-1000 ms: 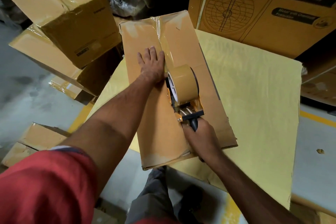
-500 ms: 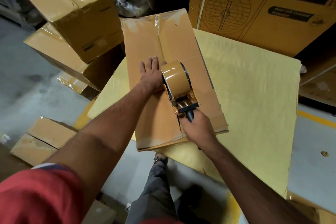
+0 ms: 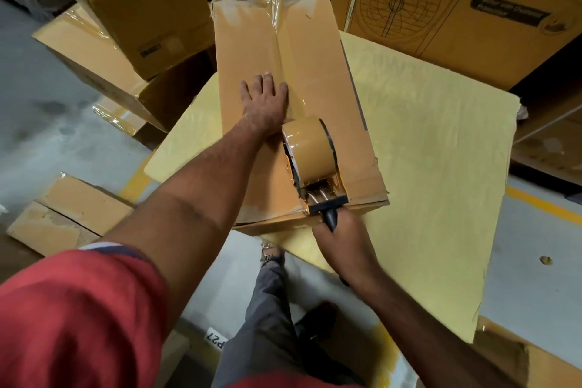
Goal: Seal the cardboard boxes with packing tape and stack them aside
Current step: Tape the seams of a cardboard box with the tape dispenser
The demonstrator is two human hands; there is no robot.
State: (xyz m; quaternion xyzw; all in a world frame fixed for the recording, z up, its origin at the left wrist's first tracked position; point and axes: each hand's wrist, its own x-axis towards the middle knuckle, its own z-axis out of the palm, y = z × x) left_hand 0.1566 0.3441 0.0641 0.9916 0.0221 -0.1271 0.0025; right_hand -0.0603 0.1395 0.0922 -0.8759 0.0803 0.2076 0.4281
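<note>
A long brown cardboard box [image 3: 252, 50] lies lengthwise in front of me on a large yellow sheet [image 3: 425, 151]. Shiny tape runs down its centre seam. My left hand [image 3: 264, 104] presses flat on the box top, fingers straight, just left of the seam. My right hand [image 3: 340, 239] grips the black handle of an orange tape dispenser [image 3: 311, 161] with a brown tape roll. The dispenser sits at the box's near edge, over the seam.
Taped boxes [image 3: 132, 9] are piled at the upper left. A big printed fan carton [image 3: 456, 3] stands at the upper right. A worn flat box [image 3: 63, 214] lies on the grey floor at lower left. My legs are below the box's near edge.
The dispenser has been pulled toward me along the seam, from the middle of the box to its near edge. My left hand has stayed flat on the box top.
</note>
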